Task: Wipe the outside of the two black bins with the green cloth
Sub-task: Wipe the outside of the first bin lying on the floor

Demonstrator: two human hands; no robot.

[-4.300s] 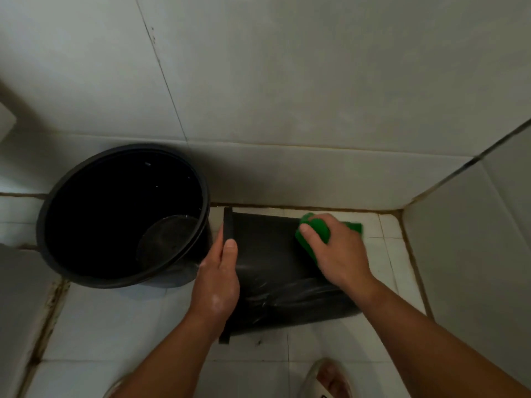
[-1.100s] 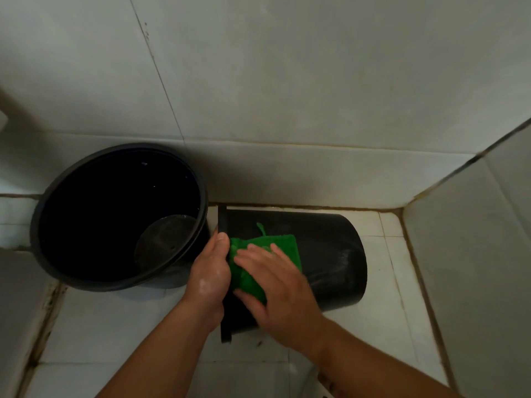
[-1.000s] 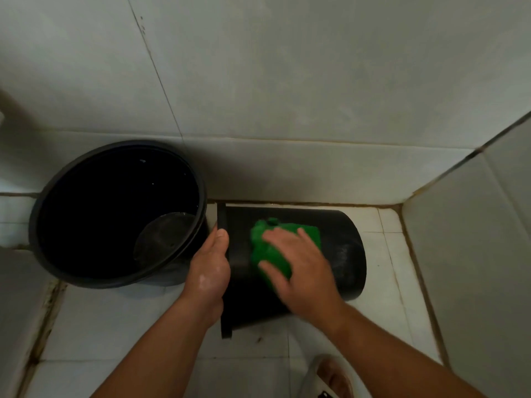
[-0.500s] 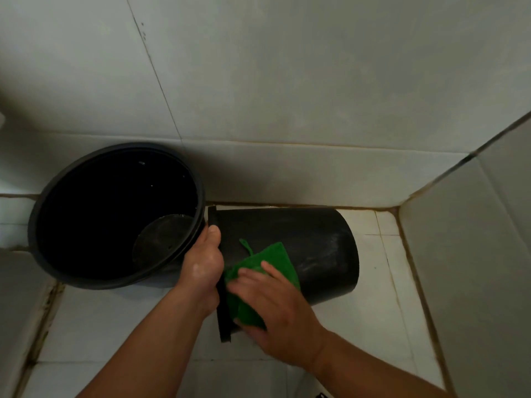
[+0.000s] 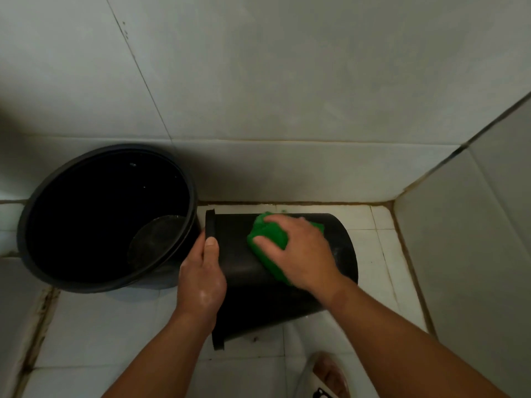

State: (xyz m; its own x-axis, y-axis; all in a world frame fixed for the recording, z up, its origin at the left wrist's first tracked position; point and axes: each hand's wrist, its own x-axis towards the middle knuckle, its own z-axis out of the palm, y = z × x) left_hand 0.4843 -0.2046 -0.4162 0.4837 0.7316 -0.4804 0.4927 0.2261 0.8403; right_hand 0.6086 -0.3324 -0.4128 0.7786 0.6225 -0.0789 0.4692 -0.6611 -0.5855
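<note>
Right hand is bunched round the green cloth, pressing it on the side-lying black bin. In the last half second the stroke went from right beside my left hand up over the wall toward the base end. Left hand clamps that bin's rim, thumb on top, probably to stop it rolling. Looks mid-pass on this bin: the underside on the floor likely still needs a roll and wipe. Upright black bin, just left of my left hand, has no hand on it; probably next.

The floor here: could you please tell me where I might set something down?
Bare tiles lie before the upright bin, and between the lying bin and the right wall. Crowded between the bins, at the left hand.
</note>
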